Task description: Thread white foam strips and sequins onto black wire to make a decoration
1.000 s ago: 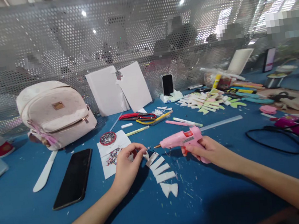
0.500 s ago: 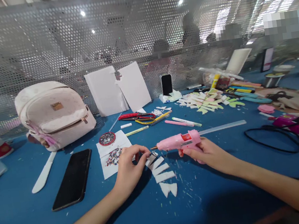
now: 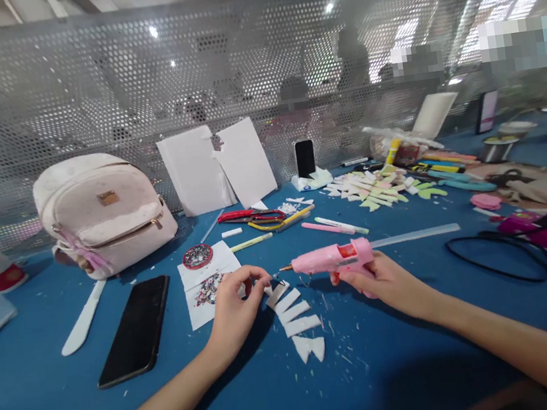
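My right hand (image 3: 389, 282) is wrapped round the handle of a pink hot glue gun (image 3: 331, 259), a clear glue stick (image 3: 416, 234) jutting from its back. The nozzle points left at the fingertips of my left hand (image 3: 236, 304). Those fingers are pinched together on a small item, too tiny and covered to name. Just under them a curved row of flat white strips (image 3: 302, 325) lies on the blue table, with a white tail-shaped piece (image 3: 309, 348) at its near end. Left of my left hand, a white sheet (image 3: 198, 317) bears loose gems (image 3: 207, 289) and a round red-rimmed dish of gems (image 3: 197, 256).
A black phone (image 3: 133, 331) and a white plastic knife (image 3: 83, 321) lie at left before a pale pink backpack (image 3: 106, 213). Scissors (image 3: 255, 217), markers (image 3: 329, 227) and a heap of cut pieces (image 3: 372, 185) lie farther back. A black cable (image 3: 505, 277) loops at right.
The glue gun has drawn slightly right, its nozzle a little farther from my left fingertips. My left hand stays pinched in nearly the same place. The view has tilted slightly up.
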Demonstrator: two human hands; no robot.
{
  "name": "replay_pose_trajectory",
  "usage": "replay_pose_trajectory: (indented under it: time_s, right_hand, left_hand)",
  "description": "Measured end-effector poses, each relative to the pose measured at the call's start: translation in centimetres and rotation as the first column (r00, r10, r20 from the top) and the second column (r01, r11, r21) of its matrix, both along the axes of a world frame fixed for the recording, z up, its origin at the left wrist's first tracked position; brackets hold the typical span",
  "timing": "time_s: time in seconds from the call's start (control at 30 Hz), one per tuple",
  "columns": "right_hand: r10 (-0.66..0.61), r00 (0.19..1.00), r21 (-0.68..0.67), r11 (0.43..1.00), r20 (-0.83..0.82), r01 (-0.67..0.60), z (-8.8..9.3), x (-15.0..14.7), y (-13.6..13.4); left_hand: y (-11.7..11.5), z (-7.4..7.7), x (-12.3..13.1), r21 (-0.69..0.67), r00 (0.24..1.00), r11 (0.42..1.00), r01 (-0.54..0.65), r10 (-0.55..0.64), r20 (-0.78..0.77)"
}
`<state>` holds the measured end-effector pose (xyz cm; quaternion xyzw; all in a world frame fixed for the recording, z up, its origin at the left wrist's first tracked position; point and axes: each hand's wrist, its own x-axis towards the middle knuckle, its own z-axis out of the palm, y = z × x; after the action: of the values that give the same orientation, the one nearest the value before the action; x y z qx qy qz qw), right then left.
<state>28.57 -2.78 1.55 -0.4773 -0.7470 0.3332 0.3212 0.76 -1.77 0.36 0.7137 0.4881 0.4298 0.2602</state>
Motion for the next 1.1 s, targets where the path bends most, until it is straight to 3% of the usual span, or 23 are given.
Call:
replay_pose_trajectory:
  time_s: [0.17,0.97,1.1]
  right_hand:
    - [0.053,0.994,0.069,0.996,0.091,-0.059,0.15,-0.26,-0.60]
    - [0.040,0.953,0.165,0.982,0.302,-0.093,0.02,-0.69,-0.86]
    - [-0.010,0.929,0.217,0.973,0.370,-0.076,0.06,-0.77,-0.94]
  left_hand:
    - [0.22,-0.03,0.07,0.007,1.000,1.000,-0.008,0.008,-0.006]
    - [0.02,-0.23,0.13,0.001,1.000,1.000,-0.011,0.011,-0.010]
    - [-0.06,-0.08,0.20,0.013,1.000,1.000,-0.011,0.011,-0.023]
